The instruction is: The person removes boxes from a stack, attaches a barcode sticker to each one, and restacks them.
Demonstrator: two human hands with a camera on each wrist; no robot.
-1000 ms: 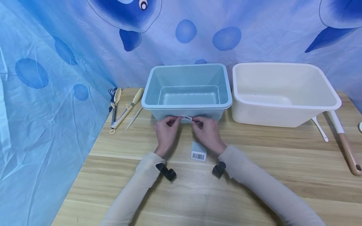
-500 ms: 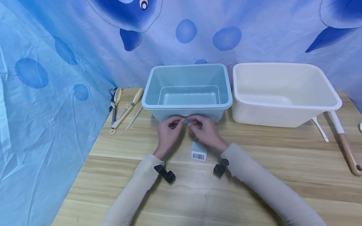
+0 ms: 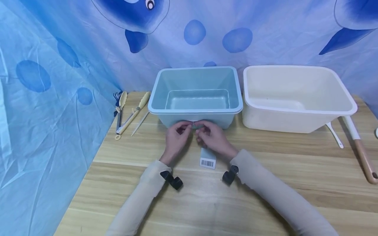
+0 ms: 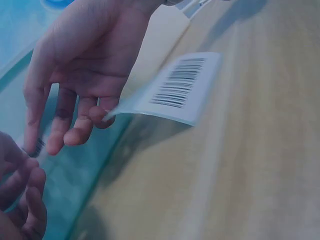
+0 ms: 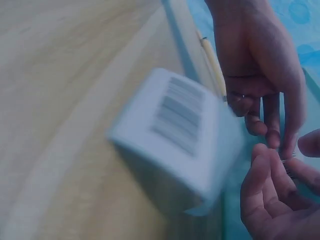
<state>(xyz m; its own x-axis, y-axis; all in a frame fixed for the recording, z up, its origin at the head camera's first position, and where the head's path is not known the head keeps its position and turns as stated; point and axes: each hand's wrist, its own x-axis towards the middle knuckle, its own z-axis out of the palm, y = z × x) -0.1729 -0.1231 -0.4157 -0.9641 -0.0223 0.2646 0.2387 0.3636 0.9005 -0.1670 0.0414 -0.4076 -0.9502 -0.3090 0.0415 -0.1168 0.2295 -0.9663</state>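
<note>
A small barcode sticker (image 5: 291,173) lies against the front wall of the light blue bin (image 3: 177,118), mostly covered by fingertips. My left hand (image 3: 177,141) presses it with an extended index finger from the left. From the other side, my right hand (image 3: 214,136) touches the sticker with its index fingertip. That hand also grips a label sheet (image 4: 182,82) at one end with its curled outer fingers. The sheet, with a barcode printed on it, hangs over the wooden table (image 3: 189,209).
To the right stands a white bin (image 3: 274,119), beside a small white spoon (image 3: 335,136) and a wooden-handled utensil (image 3: 361,154). Tongs (image 3: 133,116) and a thin stick (image 3: 139,124) lie at the left. A blue patterned curtain (image 3: 192,49) hangs behind.
The sticker, earlier held out between both hands with its barcode showing, is now against the bin under the fingertips. Both hands have drawn closer together; the sheet still hangs from the right.
</note>
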